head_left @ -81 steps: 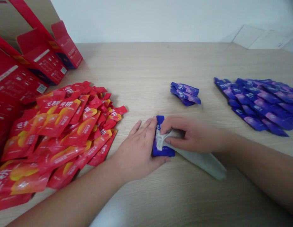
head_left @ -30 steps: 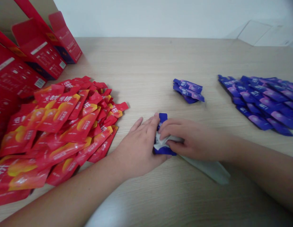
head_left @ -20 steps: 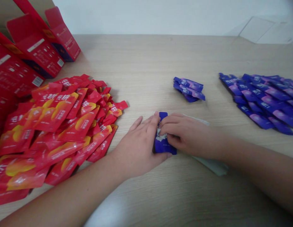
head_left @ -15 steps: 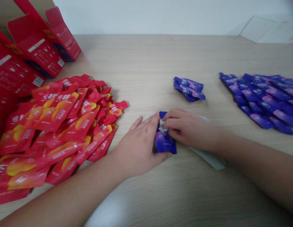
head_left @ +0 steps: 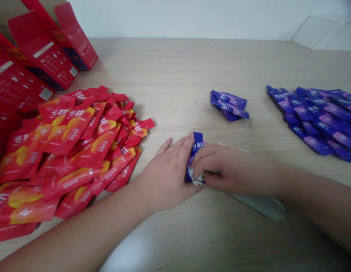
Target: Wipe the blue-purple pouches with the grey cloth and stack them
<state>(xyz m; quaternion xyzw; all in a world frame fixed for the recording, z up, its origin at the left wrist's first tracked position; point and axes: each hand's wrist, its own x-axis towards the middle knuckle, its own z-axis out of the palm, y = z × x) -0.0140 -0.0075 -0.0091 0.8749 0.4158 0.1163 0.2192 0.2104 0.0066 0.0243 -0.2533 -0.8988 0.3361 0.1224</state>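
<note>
A purple sachet (head_left: pixel 197 142) with white lettering lies flat on the table between my hands. My left hand (head_left: pixel 169 170) rests over its left side, fingers stretched out and pressing its edge, the thumb by its lower end. With fingers closed, my right hand (head_left: pixel 220 166) pinches a crumpled white cloth (head_left: pixel 197 176) against the sachet's lower part. A pale strip of the cloth (head_left: pixel 260 206) trails out under my right wrist; whether it is one piece with the crumpled part is hidden by my hand.
To the left lies a heap of red sachets (head_left: pixel 79 147), with open red boxes (head_left: pixel 47 60) behind it. A small stack of purple sachets (head_left: pixel 229 105) sits beyond my right hand. More purple sachets (head_left: pixel 319 121) lie in overlapping rows at the right. A clear panel (head_left: pixel 314 32) stands by the wall.
My right hand has slid the cloth from the upper part of the sachet down to its lower end, uncovering the lettering. My left hand stays in place. The view has shifted slightly.
</note>
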